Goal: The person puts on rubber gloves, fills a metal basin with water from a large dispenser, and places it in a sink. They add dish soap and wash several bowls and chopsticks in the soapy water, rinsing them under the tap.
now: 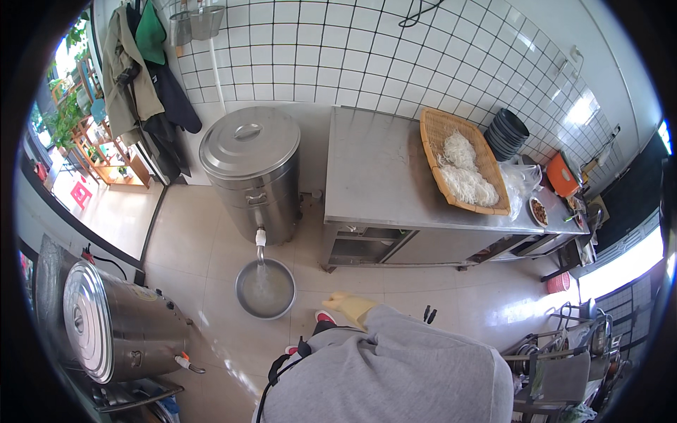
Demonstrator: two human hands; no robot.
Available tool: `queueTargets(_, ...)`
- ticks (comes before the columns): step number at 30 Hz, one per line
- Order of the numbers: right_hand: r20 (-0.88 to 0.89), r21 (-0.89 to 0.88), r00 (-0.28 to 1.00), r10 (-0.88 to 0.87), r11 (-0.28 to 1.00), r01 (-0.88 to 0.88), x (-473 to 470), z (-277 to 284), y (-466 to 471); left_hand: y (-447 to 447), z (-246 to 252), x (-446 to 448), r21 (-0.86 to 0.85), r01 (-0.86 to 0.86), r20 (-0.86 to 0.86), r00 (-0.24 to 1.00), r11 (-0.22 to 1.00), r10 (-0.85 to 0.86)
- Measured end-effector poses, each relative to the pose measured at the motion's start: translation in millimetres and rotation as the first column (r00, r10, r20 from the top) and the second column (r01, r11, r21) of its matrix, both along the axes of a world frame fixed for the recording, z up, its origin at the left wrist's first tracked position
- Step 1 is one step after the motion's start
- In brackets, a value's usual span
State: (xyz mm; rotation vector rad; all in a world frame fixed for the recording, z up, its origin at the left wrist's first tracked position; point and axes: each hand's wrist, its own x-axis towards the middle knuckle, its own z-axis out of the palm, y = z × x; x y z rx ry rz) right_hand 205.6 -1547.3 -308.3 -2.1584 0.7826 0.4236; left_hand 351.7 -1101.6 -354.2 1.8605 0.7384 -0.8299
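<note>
My right hand [351, 307], in a pale yellow glove, hangs over the floor to the right of a round metal basin, apart from it. Its fingers look bent, but nothing shows clearly in them. My left hand is out of view. Liquid runs from the spout [260, 255] of a tall lidded stainless steel barrel [254, 195] into the basin [292, 300], which stands on the floor and holds cloudy liquid. My grey sleeve and torso fill the bottom middle.
A second steel barrel [143, 328] stands at the left. On the steel counter [370, 164] are a wicker basket [444, 193] of white noodles, stacked dark bowls [506, 135], a plate of food [538, 212] and an orange container [564, 174]. Coats hang upper left; a cluttered rack [560, 373] is lower right.
</note>
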Motion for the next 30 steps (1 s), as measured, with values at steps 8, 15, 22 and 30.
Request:
queueTargets(8,-0.144,-0.010,0.977,-0.156,0.988,0.156,16.5,-23.1,4.7,1.2,-4.2,0.7,-0.018,-0.008,-0.008,1.000,1.000,0.008)
queueTargets(15,-0.170,-0.152,0.968,-0.185,0.975,0.160,16.4,-25.6,14.8,30.1,-6.9,-16.1,-0.063,-0.038,0.000,0.999,0.997,0.038)
queueTargets(22,-0.293,0.018,0.942,-0.162,0.984,0.175,25.1,-9.9,4.0,57.2,-22.9,-48.6,-0.076,-0.204,-0.063,0.978,0.976,0.200)
queueTargets(30,-0.340,-0.059,0.937,-0.075,0.997,0.058,85.6,12.8,-25.3,39.6,6.3,-80.6,0.233,-0.289,-0.151,0.932,0.929,0.328)
